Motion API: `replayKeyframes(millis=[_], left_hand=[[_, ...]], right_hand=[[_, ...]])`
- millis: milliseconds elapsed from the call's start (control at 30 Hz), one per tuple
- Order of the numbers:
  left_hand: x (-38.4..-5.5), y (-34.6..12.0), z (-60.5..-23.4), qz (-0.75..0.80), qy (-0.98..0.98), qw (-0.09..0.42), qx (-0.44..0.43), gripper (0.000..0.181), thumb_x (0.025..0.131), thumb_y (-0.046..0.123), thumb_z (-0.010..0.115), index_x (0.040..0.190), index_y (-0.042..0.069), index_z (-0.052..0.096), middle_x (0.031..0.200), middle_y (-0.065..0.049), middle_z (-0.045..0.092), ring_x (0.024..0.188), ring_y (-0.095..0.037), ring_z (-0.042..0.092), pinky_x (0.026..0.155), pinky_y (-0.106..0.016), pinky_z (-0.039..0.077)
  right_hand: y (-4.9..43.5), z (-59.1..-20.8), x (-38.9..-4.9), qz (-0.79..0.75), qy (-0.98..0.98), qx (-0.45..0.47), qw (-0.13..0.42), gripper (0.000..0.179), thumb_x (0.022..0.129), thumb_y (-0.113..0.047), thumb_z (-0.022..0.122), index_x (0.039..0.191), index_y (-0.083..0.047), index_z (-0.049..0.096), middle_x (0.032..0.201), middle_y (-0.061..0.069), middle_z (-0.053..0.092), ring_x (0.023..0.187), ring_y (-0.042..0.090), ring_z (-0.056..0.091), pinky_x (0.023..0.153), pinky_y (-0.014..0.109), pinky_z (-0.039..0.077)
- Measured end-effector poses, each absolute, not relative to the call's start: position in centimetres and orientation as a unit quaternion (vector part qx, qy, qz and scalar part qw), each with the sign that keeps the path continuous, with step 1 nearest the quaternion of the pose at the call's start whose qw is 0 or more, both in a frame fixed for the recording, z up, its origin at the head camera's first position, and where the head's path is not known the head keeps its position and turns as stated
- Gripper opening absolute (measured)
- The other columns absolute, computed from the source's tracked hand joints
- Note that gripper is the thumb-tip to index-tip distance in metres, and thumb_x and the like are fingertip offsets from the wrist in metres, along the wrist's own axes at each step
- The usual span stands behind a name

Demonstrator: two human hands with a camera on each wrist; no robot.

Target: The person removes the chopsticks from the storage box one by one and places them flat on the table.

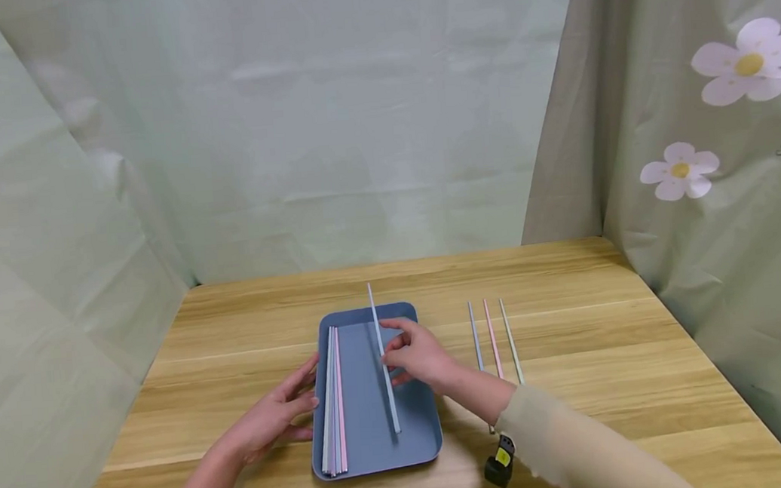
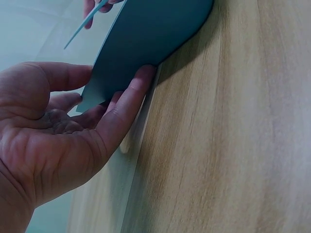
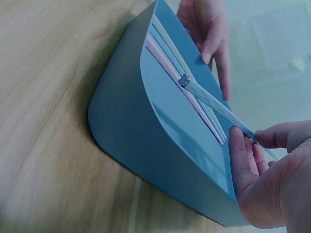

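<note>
My right hand (image 1: pixel 425 353) pinches a pale blue chopstick (image 1: pixel 390 397) between thumb and fingers, above the blue-grey tray (image 1: pixel 372 466). The chopstick slants over the tray's right half; a small silvery pattern marks its thick end in the right wrist view. My left hand (image 1: pixel 274 421) lies against the outside of the tray's left wall, fingers extended and spread, as the left wrist view (image 2: pixel 63 131) also shows. Several pastel chopsticks (image 1: pixel 334 407), white, bluish and pink, lie side by side along the tray's left side.
Three more chopsticks, blue (image 1: pixel 475 336), pink (image 1: pixel 492 339) and green (image 1: pixel 511 341), lie apart on the wooden table (image 1: pixel 586 321) right of the tray. My right forearm covers their near ends. A black object with a yellow label (image 1: pixel 499 463) is by my right sleeve. Curtains surround the table.
</note>
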State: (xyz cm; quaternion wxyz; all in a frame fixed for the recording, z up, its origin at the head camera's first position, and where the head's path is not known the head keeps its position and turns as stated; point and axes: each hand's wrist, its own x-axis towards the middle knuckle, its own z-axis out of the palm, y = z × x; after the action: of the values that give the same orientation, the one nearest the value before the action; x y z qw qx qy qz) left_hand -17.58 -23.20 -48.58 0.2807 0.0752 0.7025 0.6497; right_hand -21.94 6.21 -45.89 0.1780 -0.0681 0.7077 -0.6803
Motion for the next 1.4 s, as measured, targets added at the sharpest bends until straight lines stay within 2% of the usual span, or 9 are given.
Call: replayKeyframes(millis=[433,700,867,1100,1400], left_hand=[[-17.6,-23.2,-48.3,0.646,0.703,0.287,0.074,0.081,0.105,0.014,0.056,0.167,0.027,0.005,0.168,-0.025,0.006,0.134,-0.038,0.043,0.088,-0.051,0.057],[-17.8,-23.1,-48.4,0.643,0.707,0.285,0.070,0.080,0.105,0.014,0.056,0.167,0.025,0.007,0.167,-0.025,0.008,0.136,-0.039,0.042,0.088,-0.051,0.057],[-17.9,-23.0,-48.6,0.645,0.707,0.285,0.061,0.079,0.105,0.015,0.057,0.166,0.027,0.009,0.168,-0.024,0.008,0.135,-0.038,0.042,0.087,-0.051,0.057],[-18.0,-23.2,-48.8,0.644,0.706,0.286,0.063,0.079,0.105,0.014,0.057,0.166,0.027,0.009,0.168,-0.023,0.007,0.134,-0.038,0.043,0.087,-0.051,0.057],[-18.3,-23.2,-48.8,0.649,0.705,0.278,0.074,0.081,0.104,0.011,0.057,0.167,0.024,0.008,0.167,-0.028,0.007,0.129,-0.036,0.049,0.085,-0.051,0.057]], right_hand=[[10.0,-45.5,-22.1,-0.691,0.704,-0.041,0.162,0.063,0.090,0.008,0.066,0.149,-0.009,0.050,0.099,0.012,0.056,0.079,0.023,0.063,0.062,0.040,0.061],[12.9,-44.8,-22.2,-0.692,0.707,-0.019,0.146,0.066,0.090,0.008,0.066,0.151,-0.010,0.049,0.101,0.012,0.057,0.081,0.022,0.063,0.069,0.048,0.061],[15.3,-44.7,-22.4,-0.688,0.713,-0.009,0.137,0.065,0.092,0.009,0.065,0.152,-0.008,0.047,0.101,0.012,0.057,0.081,0.022,0.063,0.073,0.053,0.060],[19.2,-44.4,-22.4,-0.669,0.733,-0.007,0.123,0.067,0.093,0.007,0.066,0.155,-0.005,0.042,0.104,0.014,0.056,0.084,0.024,0.061,0.071,0.047,0.061],[24.4,-44.7,-21.7,-0.643,0.756,0.028,0.119,0.068,0.095,0.007,0.064,0.157,-0.004,0.038,0.100,0.009,0.057,0.084,0.021,0.063,0.074,0.049,0.061]])
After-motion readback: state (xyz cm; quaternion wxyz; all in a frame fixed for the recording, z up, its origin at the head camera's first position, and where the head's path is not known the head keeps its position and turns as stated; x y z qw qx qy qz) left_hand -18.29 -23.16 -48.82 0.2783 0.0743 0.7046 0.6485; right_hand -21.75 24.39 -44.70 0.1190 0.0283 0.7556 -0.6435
